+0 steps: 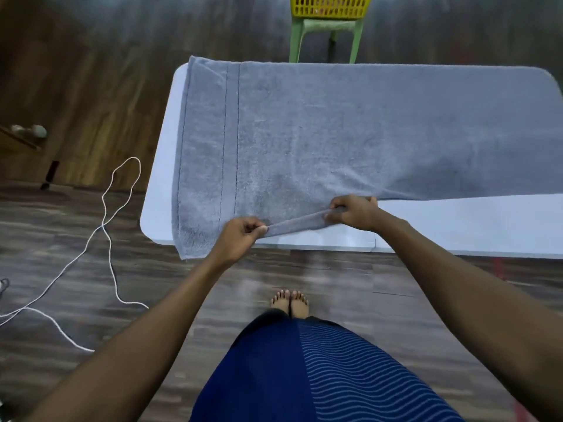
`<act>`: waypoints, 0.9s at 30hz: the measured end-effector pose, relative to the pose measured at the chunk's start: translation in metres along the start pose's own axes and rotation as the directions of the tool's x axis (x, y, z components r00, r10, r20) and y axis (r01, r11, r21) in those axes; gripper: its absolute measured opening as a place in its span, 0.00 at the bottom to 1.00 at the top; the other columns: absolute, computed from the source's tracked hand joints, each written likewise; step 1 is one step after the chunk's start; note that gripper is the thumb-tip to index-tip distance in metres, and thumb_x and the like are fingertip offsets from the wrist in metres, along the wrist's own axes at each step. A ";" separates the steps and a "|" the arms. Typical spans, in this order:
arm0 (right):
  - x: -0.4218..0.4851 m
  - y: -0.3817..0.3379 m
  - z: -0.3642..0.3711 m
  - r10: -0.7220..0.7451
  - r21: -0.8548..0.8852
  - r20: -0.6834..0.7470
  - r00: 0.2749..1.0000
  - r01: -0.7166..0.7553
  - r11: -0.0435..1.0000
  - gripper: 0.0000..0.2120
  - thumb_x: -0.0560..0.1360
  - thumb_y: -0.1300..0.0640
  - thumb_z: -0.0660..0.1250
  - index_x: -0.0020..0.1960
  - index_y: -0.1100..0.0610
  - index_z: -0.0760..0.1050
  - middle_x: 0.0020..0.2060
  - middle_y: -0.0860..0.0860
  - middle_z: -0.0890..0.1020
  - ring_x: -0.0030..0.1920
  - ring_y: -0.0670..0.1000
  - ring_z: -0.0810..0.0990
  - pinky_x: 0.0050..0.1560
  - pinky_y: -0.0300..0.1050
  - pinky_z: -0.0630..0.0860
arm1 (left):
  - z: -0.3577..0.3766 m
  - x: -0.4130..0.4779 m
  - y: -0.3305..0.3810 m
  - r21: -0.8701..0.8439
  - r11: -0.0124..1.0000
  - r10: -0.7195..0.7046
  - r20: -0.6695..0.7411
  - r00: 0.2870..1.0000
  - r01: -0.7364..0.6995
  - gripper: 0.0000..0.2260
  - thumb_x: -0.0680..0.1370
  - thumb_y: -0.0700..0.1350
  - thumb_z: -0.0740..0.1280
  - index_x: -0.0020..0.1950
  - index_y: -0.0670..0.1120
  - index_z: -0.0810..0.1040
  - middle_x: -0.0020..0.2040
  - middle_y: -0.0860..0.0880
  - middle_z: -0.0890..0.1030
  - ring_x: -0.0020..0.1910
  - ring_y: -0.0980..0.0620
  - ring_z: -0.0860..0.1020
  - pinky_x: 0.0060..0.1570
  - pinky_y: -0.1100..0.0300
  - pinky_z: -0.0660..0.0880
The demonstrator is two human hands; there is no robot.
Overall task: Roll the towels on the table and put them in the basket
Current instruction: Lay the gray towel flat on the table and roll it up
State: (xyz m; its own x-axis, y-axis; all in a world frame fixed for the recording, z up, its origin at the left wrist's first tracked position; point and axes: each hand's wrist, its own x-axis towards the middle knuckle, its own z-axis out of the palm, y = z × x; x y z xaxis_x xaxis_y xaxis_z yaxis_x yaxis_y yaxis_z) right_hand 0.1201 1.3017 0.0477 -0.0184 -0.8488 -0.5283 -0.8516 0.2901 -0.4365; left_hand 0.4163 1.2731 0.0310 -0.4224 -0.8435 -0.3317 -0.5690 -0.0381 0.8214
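Note:
A large grey towel lies spread flat over the white table, its left end hanging past the table's near left corner. My left hand pinches the towel's near edge. A little to the right, my right hand grips the same edge. Between the two hands a short strip of the edge is lifted and folded over. The yellow basket stands on a green stool beyond the table's far side.
A white cord snakes across the dark wooden floor to the left of the table. My bare feet stand close to the table's near edge. A small dark object lies on the floor at far left.

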 end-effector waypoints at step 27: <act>-0.066 0.118 -0.039 0.064 -0.152 0.079 0.995 -0.051 0.987 0.10 0.71 0.42 0.68 0.47 0.46 0.76 0.44 0.46 0.79 0.51 0.51 0.74 0.54 0.52 0.57 | 0.135 0.015 0.101 0.094 0.981 0.149 0.215 0.965 -0.172 0.07 0.77 0.40 0.68 0.39 0.44 0.78 0.35 0.48 0.76 0.35 0.57 0.72 0.37 0.64 0.66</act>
State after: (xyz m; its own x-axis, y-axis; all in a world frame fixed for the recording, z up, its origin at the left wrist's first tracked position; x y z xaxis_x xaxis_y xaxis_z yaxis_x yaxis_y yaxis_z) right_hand 0.0005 1.3749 0.0598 -0.0313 -0.7911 -0.6109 -0.9194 0.2625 -0.2929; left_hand 0.2568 1.3287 0.0462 -0.6443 -0.7045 -0.2978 -0.5513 0.1579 0.8192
